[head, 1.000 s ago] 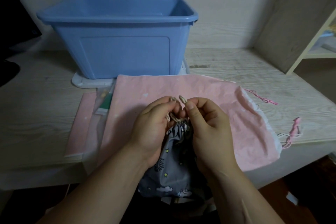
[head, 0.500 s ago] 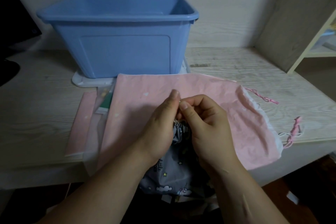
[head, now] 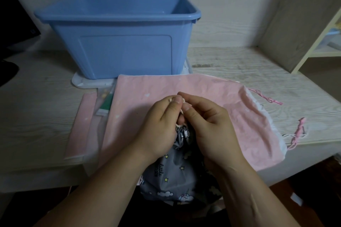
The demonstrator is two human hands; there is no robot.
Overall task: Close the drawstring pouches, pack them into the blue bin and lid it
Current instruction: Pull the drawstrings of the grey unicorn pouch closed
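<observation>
On the tabletop (head: pixel 239 64), the blue bin (head: pixel 125 51) stands open near the back edge, left of centre. A pink pouch (head: pixel 230 116) lies flat before it, its undrawn mouth toward the right edge. The grey star-print pouch (head: pixel 171 175) hangs over the front edge, its gathered neck just beneath both hands. The left hand (head: pixel 158 127) and right hand (head: pixel 212 131), close together, each pinch the cream cord (head: pixel 179 125). If either pinch slips, the neck could reopen, and the unsupported pouch might slide off the edge.

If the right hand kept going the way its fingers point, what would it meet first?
The left hand, almost at once: the right hand points left and away, fingertips all but touching it over the cream cord of the grey pouch, though depth is unclear.
</observation>
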